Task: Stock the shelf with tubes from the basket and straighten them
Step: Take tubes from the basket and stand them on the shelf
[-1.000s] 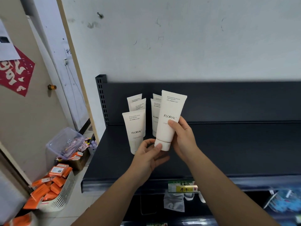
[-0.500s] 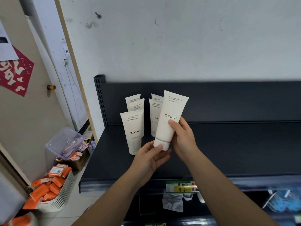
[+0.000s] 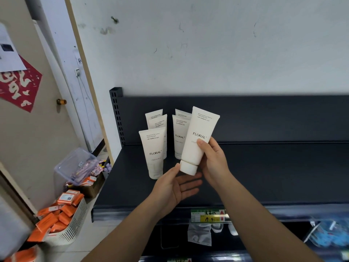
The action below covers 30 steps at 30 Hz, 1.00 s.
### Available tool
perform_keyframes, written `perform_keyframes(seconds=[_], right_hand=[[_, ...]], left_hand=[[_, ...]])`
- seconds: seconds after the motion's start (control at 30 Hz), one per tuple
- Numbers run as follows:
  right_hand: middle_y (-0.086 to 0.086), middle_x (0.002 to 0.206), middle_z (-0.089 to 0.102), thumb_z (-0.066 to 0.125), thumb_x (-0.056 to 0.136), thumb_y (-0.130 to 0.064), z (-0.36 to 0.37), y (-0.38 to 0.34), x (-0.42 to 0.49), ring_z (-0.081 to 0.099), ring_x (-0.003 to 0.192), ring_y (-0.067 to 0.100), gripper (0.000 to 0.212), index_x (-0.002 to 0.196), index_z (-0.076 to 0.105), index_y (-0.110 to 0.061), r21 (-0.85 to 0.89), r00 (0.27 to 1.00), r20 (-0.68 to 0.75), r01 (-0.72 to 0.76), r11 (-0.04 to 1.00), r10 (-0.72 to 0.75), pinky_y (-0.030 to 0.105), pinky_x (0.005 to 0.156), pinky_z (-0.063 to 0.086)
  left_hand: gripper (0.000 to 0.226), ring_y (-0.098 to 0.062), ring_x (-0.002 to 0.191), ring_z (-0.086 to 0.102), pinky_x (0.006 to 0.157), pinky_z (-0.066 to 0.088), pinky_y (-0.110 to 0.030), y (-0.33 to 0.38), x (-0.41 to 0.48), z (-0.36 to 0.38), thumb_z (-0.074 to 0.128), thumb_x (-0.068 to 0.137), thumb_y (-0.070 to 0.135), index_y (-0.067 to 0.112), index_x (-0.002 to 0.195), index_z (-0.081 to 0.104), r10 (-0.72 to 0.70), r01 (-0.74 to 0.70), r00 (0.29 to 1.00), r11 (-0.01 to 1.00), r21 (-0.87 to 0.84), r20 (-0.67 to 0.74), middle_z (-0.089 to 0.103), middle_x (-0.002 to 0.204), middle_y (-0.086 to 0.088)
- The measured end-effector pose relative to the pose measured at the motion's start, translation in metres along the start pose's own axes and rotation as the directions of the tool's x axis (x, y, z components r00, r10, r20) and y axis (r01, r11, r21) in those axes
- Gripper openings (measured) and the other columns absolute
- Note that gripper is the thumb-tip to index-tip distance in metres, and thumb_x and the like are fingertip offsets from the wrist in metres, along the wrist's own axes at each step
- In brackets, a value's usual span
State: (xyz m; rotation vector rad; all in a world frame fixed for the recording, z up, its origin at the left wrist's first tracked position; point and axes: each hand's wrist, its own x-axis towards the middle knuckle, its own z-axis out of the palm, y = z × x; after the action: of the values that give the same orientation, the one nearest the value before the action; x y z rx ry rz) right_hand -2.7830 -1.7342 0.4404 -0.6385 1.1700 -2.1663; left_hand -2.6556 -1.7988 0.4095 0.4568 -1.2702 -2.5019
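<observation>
My right hand [image 3: 213,163] grips a white FLORAL tube [image 3: 198,137] by its lower body, cap down, tilted slightly right, just above the dark shelf [image 3: 264,171]. My left hand [image 3: 175,188] lies open, palm up, below the cap, with its thumb tip touching the cap's left side. Several more white tubes stand cap-down on the shelf's left end: one in front [image 3: 154,152], two behind it [image 3: 156,121], and two more [image 3: 179,137] partly hidden behind the held tube.
A white basket with orange packs [image 3: 62,224] sits on the floor at the lower left, with a clear plastic box [image 3: 75,165] behind it. A yellow price tag [image 3: 207,216] hangs on the shelf's front edge. The shelf's right part is bare.
My left hand's fingers have come off the cap and spread open beneath it. The held tube is still in my right hand, at about the same spot.
</observation>
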Motion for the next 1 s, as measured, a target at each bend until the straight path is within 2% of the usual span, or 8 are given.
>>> perform_keyframes(seconds=[0.1,0.23,0.3,0.53,0.7,0.77,0.87,1.0], right_hand=[[0.007,0.117,0.070,0.058,0.095,-0.012,0.001,0.000,-0.002,0.067,0.109,0.025,0.029,0.124,0.060,-0.013,-0.047,1.000,0.019,0.010,0.999,-0.009,0.044,0.087,0.056],[0.008,0.119,0.070,0.059,0.094,-0.010,0.001,-0.001,-0.003,0.065,0.112,0.028,0.031,0.125,0.059,-0.011,-0.063,0.999,0.050,0.017,0.998,-0.014,0.049,0.092,0.054],[0.008,0.119,0.070,0.059,0.094,-0.009,0.001,-0.002,-0.003,0.065,0.113,0.027,0.031,0.126,0.058,-0.011,-0.073,0.998,0.056,0.021,0.997,-0.017,0.047,0.092,0.054],[0.010,0.122,0.068,0.057,0.094,-0.007,0.000,-0.007,-0.003,0.063,0.115,0.028,0.033,0.127,0.057,-0.007,0.017,0.999,0.048,0.007,1.000,-0.007,0.047,0.095,0.052],[0.010,0.122,0.068,0.058,0.094,-0.009,0.000,-0.009,-0.004,0.063,0.114,0.028,0.033,0.127,0.057,-0.007,0.009,0.998,0.055,0.009,1.000,-0.010,0.048,0.092,0.054],[0.010,0.122,0.068,0.059,0.094,-0.010,0.000,-0.009,-0.005,0.063,0.115,0.029,0.034,0.128,0.057,-0.008,-0.004,0.998,0.053,0.022,1.000,-0.022,0.050,0.094,0.053],[0.009,0.121,0.068,0.059,0.094,-0.009,0.001,-0.009,-0.005,0.064,0.114,0.028,0.034,0.128,0.057,-0.009,-0.025,0.998,0.044,0.047,0.999,-0.046,0.050,0.095,0.052],[0.008,0.120,0.069,0.059,0.093,-0.006,0.001,-0.009,-0.005,0.065,0.112,0.024,0.033,0.127,0.057,-0.008,-0.027,0.996,0.039,0.079,0.996,-0.078,0.047,0.095,0.052]], left_hand=[[0.045,-0.027,0.090,0.071,0.078,0.055,-0.035,-0.002,0.000,0.002,0.030,0.102,0.044,0.013,0.124,0.054,-0.029,0.029,0.999,0.999,0.033,0.013,0.069,0.112,-0.022],[0.056,-0.019,0.075,0.067,0.070,0.053,-0.029,-0.006,0.000,0.001,0.063,0.084,0.028,0.013,0.132,0.038,0.051,-0.049,0.999,0.988,0.144,-0.005,0.070,0.111,-0.020],[0.058,-0.019,0.074,0.066,0.069,0.053,-0.029,-0.007,-0.001,0.001,0.067,0.081,0.020,0.012,0.129,0.037,0.070,-0.071,0.997,0.984,0.163,0.013,0.070,0.110,-0.022],[0.045,-0.020,0.076,0.066,0.070,0.053,-0.031,-0.003,-0.008,0.005,0.053,0.087,0.041,0.014,0.123,0.053,0.039,-0.041,0.999,0.991,0.126,0.014,0.070,0.113,-0.016],[0.046,-0.021,0.073,0.065,0.069,0.053,-0.031,0.001,-0.009,0.009,0.048,0.091,0.043,0.012,0.123,0.058,-0.001,0.001,1.000,1.000,0.005,-0.009,0.070,0.106,-0.013],[0.045,-0.025,0.081,0.069,0.071,0.057,-0.033,0.002,-0.009,0.009,0.042,0.096,0.042,0.010,0.124,0.057,-0.006,0.005,1.000,0.998,-0.067,-0.015,0.070,0.108,-0.017],[0.037,-0.034,0.099,0.069,0.077,0.059,-0.037,0.002,-0.009,0.009,0.040,0.102,0.031,0.007,0.126,0.055,0.030,-0.036,0.999,0.989,-0.141,-0.043,0.068,0.117,-0.020],[0.030,-0.037,0.109,0.064,0.083,0.059,-0.040,0.004,-0.006,0.009,0.054,0.091,-0.004,0.002,0.121,0.052,0.165,-0.177,0.981,0.977,-0.121,-0.105,0.061,0.125,-0.023]])
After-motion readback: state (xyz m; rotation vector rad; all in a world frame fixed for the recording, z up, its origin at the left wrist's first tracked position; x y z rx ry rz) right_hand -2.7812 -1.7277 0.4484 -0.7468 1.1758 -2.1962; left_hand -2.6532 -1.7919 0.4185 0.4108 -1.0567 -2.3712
